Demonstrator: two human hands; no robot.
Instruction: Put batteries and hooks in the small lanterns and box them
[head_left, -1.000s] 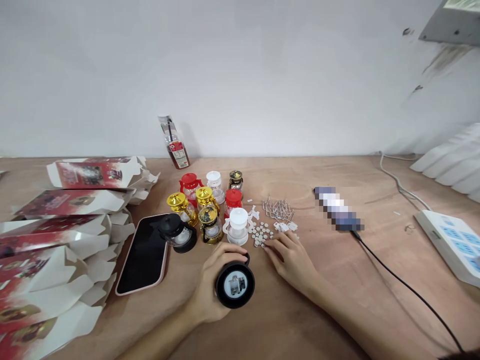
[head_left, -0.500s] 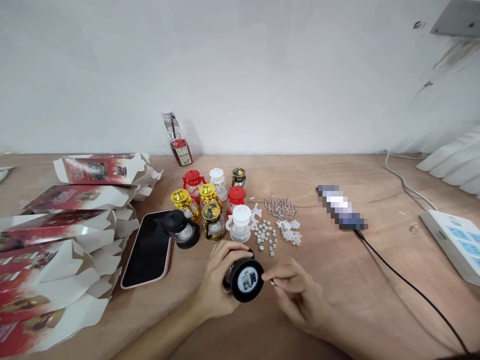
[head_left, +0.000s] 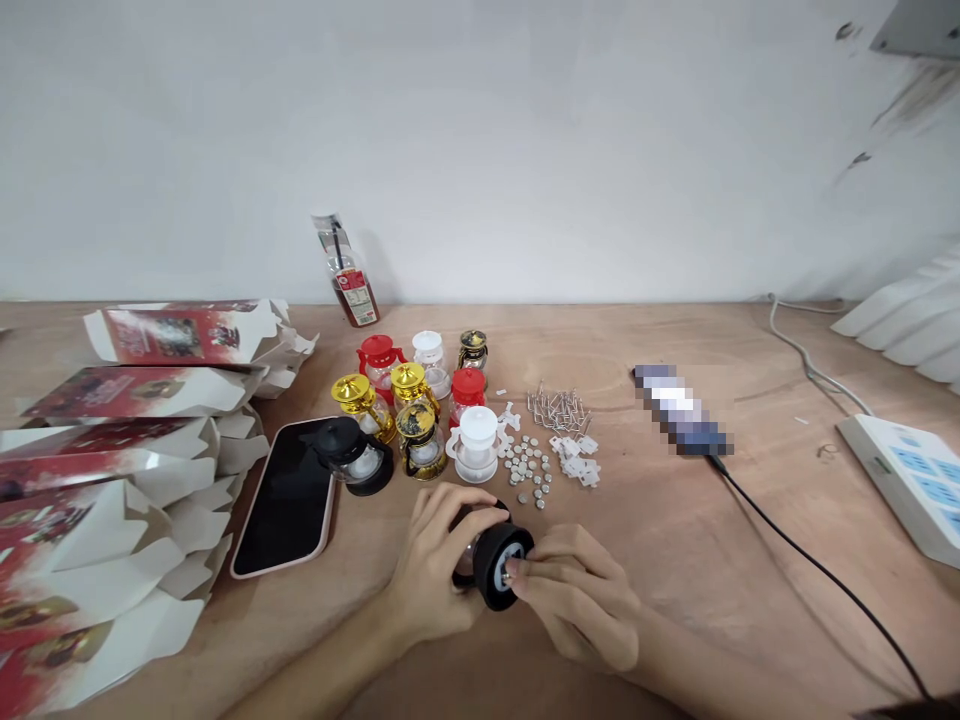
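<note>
My left hand is wrapped round a small black toy lantern, held on its side with its round base turned to the right. My right hand is pinched on a small button cell, pressing it against that base; the cell itself is mostly hidden by my fingertips. Just beyond my hands lies a scatter of several silver button cells on the wooden table. Several more little lanterns in red, gold, white and black stand in a cluster behind.
A phone in a pink case lies left of the lanterns. Folded red-and-white cartons are stacked at far left. Small metal pins and white plastic bits sit near the cells. A cable, power strip and bottle are also there.
My right hand picked a button cell from the scatter and brought it back to the lantern's base. My left hand turned the lantern so its base faces right.
</note>
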